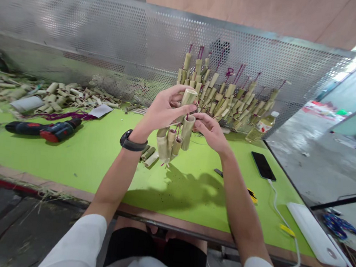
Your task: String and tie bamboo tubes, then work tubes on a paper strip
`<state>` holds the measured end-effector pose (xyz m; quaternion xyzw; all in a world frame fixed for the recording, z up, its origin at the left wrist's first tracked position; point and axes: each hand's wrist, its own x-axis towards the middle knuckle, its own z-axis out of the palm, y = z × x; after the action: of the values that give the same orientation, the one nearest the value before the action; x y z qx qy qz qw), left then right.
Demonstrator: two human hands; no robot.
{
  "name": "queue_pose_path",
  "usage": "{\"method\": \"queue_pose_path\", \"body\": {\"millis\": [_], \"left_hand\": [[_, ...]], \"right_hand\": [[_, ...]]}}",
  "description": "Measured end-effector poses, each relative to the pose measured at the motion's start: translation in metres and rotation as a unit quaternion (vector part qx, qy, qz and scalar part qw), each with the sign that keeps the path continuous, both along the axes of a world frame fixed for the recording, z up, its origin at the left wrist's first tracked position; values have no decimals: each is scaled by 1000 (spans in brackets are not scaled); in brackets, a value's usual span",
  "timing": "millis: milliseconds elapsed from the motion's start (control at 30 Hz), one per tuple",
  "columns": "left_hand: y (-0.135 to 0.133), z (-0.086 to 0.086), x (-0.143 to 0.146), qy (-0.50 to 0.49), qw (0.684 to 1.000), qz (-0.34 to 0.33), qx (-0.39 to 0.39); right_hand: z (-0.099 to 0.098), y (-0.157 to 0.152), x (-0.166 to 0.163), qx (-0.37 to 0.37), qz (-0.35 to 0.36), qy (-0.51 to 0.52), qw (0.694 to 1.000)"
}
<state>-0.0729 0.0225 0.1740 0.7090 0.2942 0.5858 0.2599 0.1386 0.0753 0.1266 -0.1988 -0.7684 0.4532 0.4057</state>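
Stringing bamboo tubes into a hanging cluster, mid-assembly, both hands raised over the green table (97, 158).

My left hand (163, 110) has its fingers curled and pinching the top bamboo tube (189, 96); my right hand (210, 131) pinches at the rim of the next tube (187, 131), fingertips pressed together on what looks like the dark red cord, too thin to see clearly. The bamboo cluster (168, 143) hangs under my hands, above the table and not touching it. Two loose tubes (149, 156) lie just below. Finished bundles (224, 98) lean on the perforated metal screen (80, 30); the cordless drill (44, 129) lies well to the left, the phone (263, 165) to the right. Looks like the threading or knotting step; the next move likely needs a steady pinch on the cord while the top tube is seated.
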Motion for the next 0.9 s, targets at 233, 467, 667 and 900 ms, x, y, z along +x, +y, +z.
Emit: {"method": "queue_pose_path", "body": {"millis": [233,467,667,900], "left_hand": [[8,-4,0,-4,999,-24,-27],[15,-8,1,-4,998,-35,-57],[19,-10,0,18,997,-10,-69],[23,-12,0,50,994,36,-96]], "right_hand": [[-7,-11,-14,35,7,-33,999],[-17,-3,-20,55,-67,-3,996],[-5,-2,-10,41,-93,-19,995],[2,-9,-7,86,-143,-55,984]]}}
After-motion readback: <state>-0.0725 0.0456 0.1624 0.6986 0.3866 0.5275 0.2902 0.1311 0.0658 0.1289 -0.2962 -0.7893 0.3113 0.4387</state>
